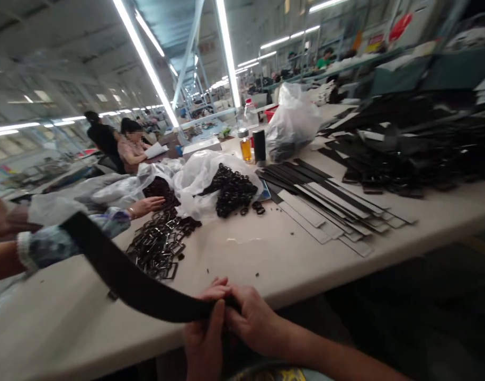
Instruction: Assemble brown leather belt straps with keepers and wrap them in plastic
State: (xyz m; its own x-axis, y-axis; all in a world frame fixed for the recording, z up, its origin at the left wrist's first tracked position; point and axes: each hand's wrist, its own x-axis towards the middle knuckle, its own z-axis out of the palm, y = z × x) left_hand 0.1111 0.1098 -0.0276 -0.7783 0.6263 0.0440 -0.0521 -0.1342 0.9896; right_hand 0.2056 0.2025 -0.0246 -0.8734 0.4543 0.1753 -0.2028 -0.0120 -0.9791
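A wide black strap (123,275) curves up and left from my hands, its free end raised over the table. My left hand (206,325) pinches its near end, thumb on top. Right against it, my right hand (252,320) is closed around the same end, and the tip is hidden among the fingers. Beyond the strap lies a heap of dark metal rectangular buckles (159,246), partly covered by the strap. Farther back, small black rings (234,188) spill from a clear plastic bag (198,172).
Black strips with white ends (325,206) lie fanned on the table (266,248). A co-worker's hand (147,206) reaches over the buckles from the left. Behind stand an amber-filled jar (245,148), a black cylinder (259,148) and another full bag (290,127). Black straps (417,143) pile at right.
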